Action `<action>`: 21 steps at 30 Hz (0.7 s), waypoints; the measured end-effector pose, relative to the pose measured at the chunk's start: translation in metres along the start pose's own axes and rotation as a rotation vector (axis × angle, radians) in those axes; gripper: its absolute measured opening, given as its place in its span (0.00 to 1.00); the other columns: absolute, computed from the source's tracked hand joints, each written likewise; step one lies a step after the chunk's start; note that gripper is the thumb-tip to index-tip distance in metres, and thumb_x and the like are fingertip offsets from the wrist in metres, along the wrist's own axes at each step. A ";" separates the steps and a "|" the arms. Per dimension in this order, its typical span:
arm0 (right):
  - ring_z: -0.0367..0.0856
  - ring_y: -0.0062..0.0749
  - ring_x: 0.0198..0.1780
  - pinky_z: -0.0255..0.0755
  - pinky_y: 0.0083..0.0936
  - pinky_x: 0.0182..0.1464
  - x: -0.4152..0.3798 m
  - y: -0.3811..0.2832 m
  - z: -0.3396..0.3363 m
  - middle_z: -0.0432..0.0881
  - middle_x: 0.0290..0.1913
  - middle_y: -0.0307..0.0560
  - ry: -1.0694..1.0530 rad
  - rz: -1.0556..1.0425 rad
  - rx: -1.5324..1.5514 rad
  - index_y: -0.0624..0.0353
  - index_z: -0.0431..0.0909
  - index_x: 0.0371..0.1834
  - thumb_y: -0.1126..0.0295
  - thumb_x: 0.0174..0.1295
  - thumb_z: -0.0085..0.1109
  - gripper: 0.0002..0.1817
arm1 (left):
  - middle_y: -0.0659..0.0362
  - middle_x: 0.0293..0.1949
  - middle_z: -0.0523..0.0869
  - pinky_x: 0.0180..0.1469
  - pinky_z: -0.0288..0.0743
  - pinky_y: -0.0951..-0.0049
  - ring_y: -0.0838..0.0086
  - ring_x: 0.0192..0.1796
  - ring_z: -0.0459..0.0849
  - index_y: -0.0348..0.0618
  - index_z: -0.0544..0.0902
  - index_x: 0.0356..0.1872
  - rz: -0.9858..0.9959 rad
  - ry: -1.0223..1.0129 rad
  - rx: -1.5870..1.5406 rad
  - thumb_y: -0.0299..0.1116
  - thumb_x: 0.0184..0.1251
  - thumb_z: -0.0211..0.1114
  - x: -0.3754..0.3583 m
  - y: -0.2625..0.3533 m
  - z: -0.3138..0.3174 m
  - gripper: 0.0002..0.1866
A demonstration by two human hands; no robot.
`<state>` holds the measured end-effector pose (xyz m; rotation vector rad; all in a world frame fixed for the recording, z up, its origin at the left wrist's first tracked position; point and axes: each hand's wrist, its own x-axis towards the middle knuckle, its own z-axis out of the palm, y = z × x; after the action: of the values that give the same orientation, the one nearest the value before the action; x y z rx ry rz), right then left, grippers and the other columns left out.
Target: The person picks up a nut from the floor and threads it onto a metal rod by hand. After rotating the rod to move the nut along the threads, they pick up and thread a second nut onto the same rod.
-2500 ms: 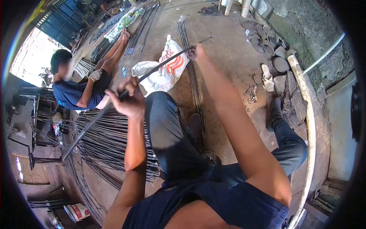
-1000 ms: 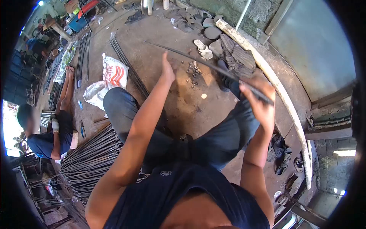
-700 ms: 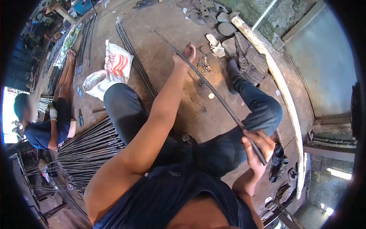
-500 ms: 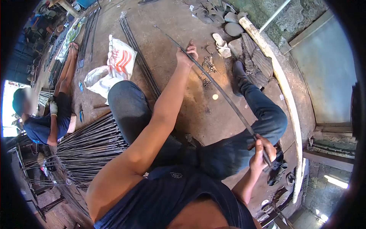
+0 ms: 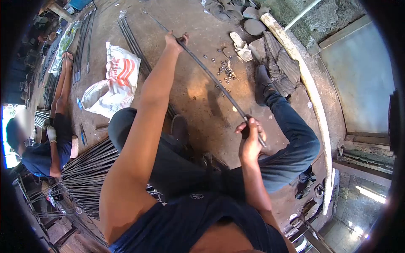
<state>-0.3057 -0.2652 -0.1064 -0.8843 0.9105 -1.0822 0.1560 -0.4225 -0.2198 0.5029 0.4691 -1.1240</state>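
A long, thin dark metal rod (image 5: pixel 210 77) slants across the space in front of me, from the upper left down to my right thigh. My right hand (image 5: pixel 252 133) is closed around its near end. Farther up, my left hand (image 5: pixel 176 41) supports the rod, with the thumb and fingers around it. The far tip extends beyond my left hand. Beneath the rod, several small metal nuts (image 5: pixel 228 71) lie scattered on the floor.
Bundled dark rods (image 5: pixel 90 168) lie to my left, beside a seated person (image 5: pixel 46 143). A white sack (image 5: pixel 120 78) and pliers (image 5: pixel 83 135) rest on the floor. Ahead right are a sandal (image 5: pixel 241 47) and a curved pale pole (image 5: pixel 314 97).
Both my hands have moved left and away from me with the rod. My right hand has shifted from beside my thigh to over my lower leg area.
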 end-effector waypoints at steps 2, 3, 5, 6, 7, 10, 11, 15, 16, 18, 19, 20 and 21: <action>0.80 0.34 0.29 0.78 0.30 0.35 0.005 0.013 0.012 0.81 0.29 0.52 0.030 0.064 -0.003 0.70 0.76 0.41 0.67 0.73 0.54 0.13 | 0.40 0.46 0.77 0.36 0.86 0.66 0.56 0.42 0.81 0.24 0.66 0.57 0.077 0.028 0.039 0.54 0.72 0.48 0.006 0.004 -0.009 0.34; 0.81 0.33 0.29 0.78 0.30 0.35 0.007 0.020 0.016 0.81 0.28 0.51 0.034 0.094 0.010 0.70 0.76 0.41 0.66 0.73 0.54 0.13 | 0.38 0.51 0.75 0.46 0.86 0.60 0.52 0.48 0.81 0.25 0.66 0.57 0.161 0.021 0.068 0.55 0.72 0.50 0.016 0.005 -0.022 0.34; 0.80 0.33 0.29 0.78 0.30 0.35 0.010 0.038 0.013 0.80 0.28 0.50 0.050 0.147 0.038 0.67 0.76 0.40 0.65 0.73 0.56 0.13 | 0.37 0.54 0.73 0.49 0.85 0.58 0.50 0.52 0.80 0.26 0.66 0.58 0.137 0.020 0.036 0.56 0.72 0.51 0.011 -0.003 -0.051 0.35; 0.80 0.33 0.29 0.78 0.30 0.36 0.010 0.046 0.010 0.80 0.27 0.49 0.074 0.189 0.081 0.66 0.76 0.40 0.64 0.72 0.56 0.13 | 0.35 0.56 0.72 0.53 0.84 0.57 0.49 0.56 0.79 0.26 0.65 0.59 0.133 -0.005 0.012 0.57 0.72 0.52 0.004 -0.009 -0.061 0.37; 0.80 0.33 0.29 0.77 0.29 0.36 0.008 0.052 0.009 0.79 0.27 0.48 0.124 0.219 0.127 0.64 0.76 0.40 0.63 0.72 0.57 0.13 | 0.35 0.59 0.71 0.61 0.78 0.52 0.46 0.61 0.76 0.27 0.63 0.63 0.125 -0.006 -0.007 0.62 0.70 0.54 -0.008 -0.020 -0.070 0.41; 0.79 0.31 0.29 0.76 0.29 0.36 0.010 0.052 0.005 0.79 0.26 0.47 0.047 0.185 0.087 0.64 0.75 0.40 0.62 0.73 0.56 0.13 | 0.39 0.61 0.71 0.67 0.72 0.49 0.48 0.63 0.74 0.28 0.63 0.64 0.095 -0.102 0.007 0.65 0.67 0.55 -0.057 -0.064 -0.080 0.45; 0.78 0.30 0.28 0.75 0.27 0.35 0.015 0.049 0.004 0.78 0.26 0.46 -0.001 0.158 0.048 0.64 0.75 0.41 0.62 0.73 0.55 0.14 | 0.43 0.60 0.73 0.69 0.68 0.48 0.51 0.63 0.74 0.29 0.65 0.63 0.076 -0.101 -0.098 0.68 0.64 0.56 -0.079 -0.084 -0.074 0.46; 0.77 0.29 0.27 0.74 0.27 0.36 0.029 0.017 0.017 0.78 0.26 0.45 -0.057 0.131 -0.009 0.65 0.75 0.40 0.62 0.73 0.55 0.14 | 0.46 0.53 0.78 0.59 0.76 0.52 0.54 0.56 0.78 0.33 0.71 0.57 -0.021 -0.276 -0.260 0.70 0.63 0.56 -0.128 -0.143 -0.055 0.44; 0.77 0.28 0.28 0.74 0.26 0.36 0.031 0.011 0.018 0.78 0.26 0.44 -0.090 0.098 -0.069 0.66 0.75 0.41 0.63 0.73 0.55 0.14 | 0.46 0.53 0.78 0.59 0.76 0.52 0.54 0.56 0.78 0.33 0.71 0.57 -0.028 -0.274 -0.254 0.70 0.63 0.56 -0.134 -0.147 -0.050 0.44; 0.78 0.27 0.28 0.74 0.26 0.36 0.033 0.007 0.016 0.78 0.27 0.44 -0.116 0.059 -0.133 0.67 0.76 0.42 0.64 0.73 0.55 0.14 | 0.49 0.47 0.82 0.55 0.79 0.56 0.57 0.52 0.81 0.31 0.75 0.53 -0.150 -0.442 -0.365 0.67 0.64 0.57 -0.141 -0.157 -0.042 0.41; 0.78 0.27 0.29 0.74 0.25 0.36 0.032 0.009 0.014 0.79 0.27 0.44 -0.152 0.060 -0.149 0.68 0.76 0.44 0.65 0.73 0.55 0.13 | 0.49 0.47 0.82 0.55 0.79 0.56 0.57 0.52 0.81 0.31 0.75 0.53 -0.158 -0.442 -0.367 0.67 0.64 0.57 -0.146 -0.165 -0.040 0.41; 0.78 0.26 0.29 0.74 0.24 0.37 0.031 0.010 0.012 0.79 0.28 0.43 -0.188 0.061 -0.164 0.68 0.76 0.45 0.67 0.73 0.55 0.12 | 0.47 0.47 0.82 0.53 0.80 0.59 0.58 0.51 0.81 0.28 0.76 0.54 -0.166 -0.443 -0.357 0.67 0.66 0.56 -0.150 -0.174 -0.040 0.42; 0.80 0.26 0.31 0.76 0.24 0.39 0.029 0.010 0.008 0.81 0.31 0.43 -0.211 0.089 -0.135 0.69 0.76 0.49 0.69 0.69 0.61 0.13 | 0.46 0.46 0.82 0.52 0.82 0.61 0.59 0.51 0.81 0.25 0.76 0.55 -0.172 -0.444 -0.347 0.66 0.67 0.55 -0.155 -0.181 -0.040 0.42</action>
<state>-0.2888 -0.2896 -0.1177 -1.0392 0.8449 -0.8406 -0.0716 -0.3491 -0.1862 -0.0948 0.3106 -1.2453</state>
